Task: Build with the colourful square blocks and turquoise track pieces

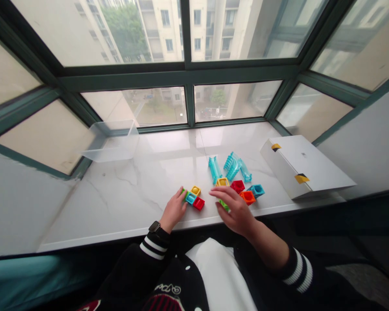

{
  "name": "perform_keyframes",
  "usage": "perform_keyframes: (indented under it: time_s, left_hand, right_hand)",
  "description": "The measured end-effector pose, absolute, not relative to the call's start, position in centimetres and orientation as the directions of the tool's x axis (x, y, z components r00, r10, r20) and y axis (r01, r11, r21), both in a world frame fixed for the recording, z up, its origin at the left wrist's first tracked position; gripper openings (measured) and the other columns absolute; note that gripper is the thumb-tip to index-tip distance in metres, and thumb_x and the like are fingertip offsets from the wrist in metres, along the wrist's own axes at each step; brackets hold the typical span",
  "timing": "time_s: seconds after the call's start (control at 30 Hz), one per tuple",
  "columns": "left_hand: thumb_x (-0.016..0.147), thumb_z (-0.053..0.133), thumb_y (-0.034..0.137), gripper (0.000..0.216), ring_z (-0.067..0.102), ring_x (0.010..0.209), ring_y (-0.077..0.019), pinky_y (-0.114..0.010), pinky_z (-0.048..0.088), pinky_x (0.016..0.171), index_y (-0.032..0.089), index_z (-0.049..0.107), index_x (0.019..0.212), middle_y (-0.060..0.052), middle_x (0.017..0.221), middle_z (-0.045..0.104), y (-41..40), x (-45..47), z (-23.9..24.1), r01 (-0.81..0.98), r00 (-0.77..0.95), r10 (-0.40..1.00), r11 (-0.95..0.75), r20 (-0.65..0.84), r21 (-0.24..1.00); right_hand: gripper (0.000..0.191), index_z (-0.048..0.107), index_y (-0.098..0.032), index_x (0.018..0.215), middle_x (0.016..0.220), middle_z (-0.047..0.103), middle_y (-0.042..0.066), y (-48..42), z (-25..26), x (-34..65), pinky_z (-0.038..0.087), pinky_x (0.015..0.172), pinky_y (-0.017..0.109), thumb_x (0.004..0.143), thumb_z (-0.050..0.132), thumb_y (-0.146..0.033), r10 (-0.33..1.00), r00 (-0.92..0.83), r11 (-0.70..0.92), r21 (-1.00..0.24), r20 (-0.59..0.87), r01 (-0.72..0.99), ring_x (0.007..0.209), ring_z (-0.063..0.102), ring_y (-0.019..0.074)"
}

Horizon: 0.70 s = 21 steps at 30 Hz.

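Observation:
My left hand [174, 211] has its fingers closed on a green toy block [184, 194] that is largely covered by them. Against it lie a blue block [191, 198], a red block [199, 203] and a yellow block [196, 190], grouped on the sill. My right hand [234, 210] hovers with fingers apart over a second green block [224, 204], partly hidden beneath it; whether they touch, I cannot tell. Beyond those fingers sit a yellow block [222, 182], a red block [237, 186], an orange block [247, 198] and a blue block [257, 190].
Translucent blue track pieces [232, 166] lie behind the blocks. A clear plastic bin [116, 142] stands at the back left of the marble-patterned windowsill [132, 216]. At the right is a white box [306, 166] with black-and-yellow tabs. Framed windows enclose the sill.

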<state>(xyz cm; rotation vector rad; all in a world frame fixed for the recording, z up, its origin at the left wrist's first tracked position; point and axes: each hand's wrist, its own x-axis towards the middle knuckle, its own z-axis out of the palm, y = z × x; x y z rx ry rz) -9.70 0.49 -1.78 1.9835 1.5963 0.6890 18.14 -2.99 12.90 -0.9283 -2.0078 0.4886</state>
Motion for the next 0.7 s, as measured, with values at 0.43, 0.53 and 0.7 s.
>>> perform_keyframes:
  time_s: [0.43,0.53,0.7]
  left_hand:
    - [0.089,0.060,0.010,0.051,0.067,0.120,-0.0300,-0.045,0.054,0.106,0.024,0.060,0.139,-0.014,0.141,0.058,-1.1,-10.1,-0.7,0.827,0.165,0.984,-0.176,0.069,0.534]
    - [0.089,0.061,0.010,0.053,0.068,0.118,-0.0299,-0.044,0.054,0.104,0.023,0.060,0.140,-0.014,0.140,0.058,-1.1,-10.2,-0.7,0.839,0.157,0.987,-0.157,0.045,0.522]
    - [0.088,0.069,0.017,0.047,0.069,0.112,-0.0286,-0.042,0.055,0.098,0.024,0.062,0.134,-0.012,0.134,0.059,-1.0,-10.6,-0.8,0.840,0.153,0.988,-0.140,0.019,0.525]
  right_hand:
    - [0.074,0.049,-0.020,0.156,0.169,0.040,0.015,-2.8,1.6,10.2,0.035,0.123,0.060,0.085,0.071,-0.024,0.842,-0.519,0.404,-0.465,-0.148,0.788,0.152,0.038,0.0435]
    - [0.080,0.046,-0.021,0.159,0.171,0.037,0.014,-2.7,1.1,10.5,0.036,0.123,0.059,0.084,0.073,-0.025,0.835,-0.529,0.410,-0.471,-0.150,0.781,0.154,0.036,0.0426]
    - [0.084,0.044,-0.018,0.160,0.172,0.034,0.016,-2.6,1.2,10.5,0.035,0.123,0.062,0.083,0.074,-0.027,0.828,-0.532,0.421,-0.433,-0.175,0.797,0.154,0.034,0.0453]
